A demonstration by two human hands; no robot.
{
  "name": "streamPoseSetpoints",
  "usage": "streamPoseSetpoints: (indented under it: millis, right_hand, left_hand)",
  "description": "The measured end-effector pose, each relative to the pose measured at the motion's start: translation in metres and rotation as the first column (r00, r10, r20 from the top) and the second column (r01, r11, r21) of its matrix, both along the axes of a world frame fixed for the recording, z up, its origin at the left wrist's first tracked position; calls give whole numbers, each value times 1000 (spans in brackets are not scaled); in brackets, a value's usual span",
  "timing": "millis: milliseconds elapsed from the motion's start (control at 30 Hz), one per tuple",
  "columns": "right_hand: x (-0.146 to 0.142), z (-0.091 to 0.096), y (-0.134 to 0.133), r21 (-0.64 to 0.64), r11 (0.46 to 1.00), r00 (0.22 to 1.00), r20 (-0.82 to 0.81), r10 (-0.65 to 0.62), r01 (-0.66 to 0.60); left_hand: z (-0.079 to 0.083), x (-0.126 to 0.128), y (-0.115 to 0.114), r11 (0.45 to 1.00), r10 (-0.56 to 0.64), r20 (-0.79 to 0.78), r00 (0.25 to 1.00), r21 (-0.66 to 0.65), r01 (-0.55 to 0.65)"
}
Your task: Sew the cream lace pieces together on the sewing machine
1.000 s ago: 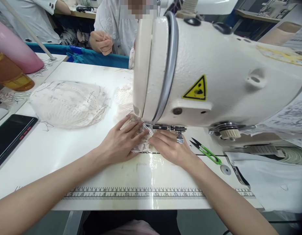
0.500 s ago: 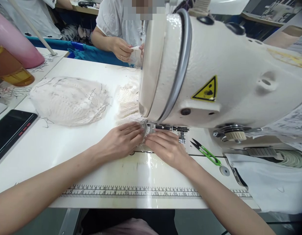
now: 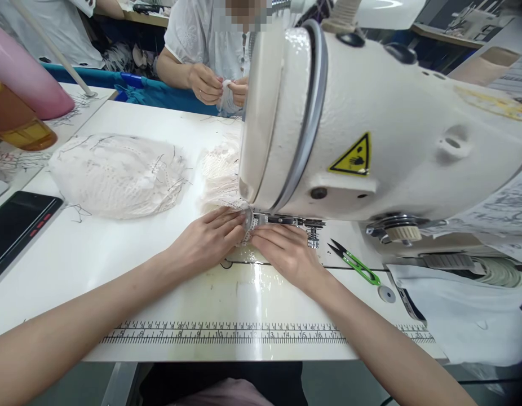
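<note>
At the needle area of a white sewing machine [image 3: 396, 107], a narrow strip of white lace [image 3: 246, 235] lies between my hands. My left hand [image 3: 212, 234] is on its left side, fingers bent and close together, pressing the lace to the bed. On the other side, my right hand [image 3: 286, 248] has its fingertips on the lace's right edge, beside the metal foot and guide [image 3: 282, 219]. Thumbs and gripped edges are mostly hidden. Gathered cream lace [image 3: 221, 175] lies behind the left fingers, partly covered by the machine head.
A lace bundle [image 3: 117, 177] with loose threads lies left, near a black phone [image 3: 22, 231]. Green thread snips [image 3: 358, 266] and a bobbin [image 3: 386, 294] sit right. A printed ruler [image 3: 227, 332] runs along the front edge. Across the table, a person's hands [image 3: 206, 84] handle white material.
My hands stay at the lace with little visible movement, and the view shifts slightly. Across the table, the other person's hands have brought the white material into a raised, gathered shape.
</note>
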State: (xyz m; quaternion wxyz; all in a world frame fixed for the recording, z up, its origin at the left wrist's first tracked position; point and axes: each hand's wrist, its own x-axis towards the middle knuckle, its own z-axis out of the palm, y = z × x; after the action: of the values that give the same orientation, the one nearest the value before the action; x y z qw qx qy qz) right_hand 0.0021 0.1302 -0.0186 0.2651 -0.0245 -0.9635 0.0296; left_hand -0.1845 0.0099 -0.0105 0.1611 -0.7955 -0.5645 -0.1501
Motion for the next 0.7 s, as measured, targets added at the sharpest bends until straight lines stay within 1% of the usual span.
streamPoseSetpoints:
  millis: [167, 367, 533, 700]
  right_hand:
    - [1, -2, 2, -60, 998, 999, 32, -36, 38]
    - [2, -7, 7, -85, 995, 998, 6, -57, 57]
    - [2, -8, 10, -173, 980, 994, 60, -93, 102]
    - [0, -8, 11, -235, 960, 986, 96, -134, 154]
  left_hand:
    - [0, 2, 0, 1000, 27, -9, 1000, -2, -27]
    - [0, 3, 1, 999, 43, -24, 999, -15, -44]
    - [-3, 1, -1, 997, 36, -53, 998, -59, -39]
    - [-4, -1, -1, 998, 23, 3, 1000, -60, -22]
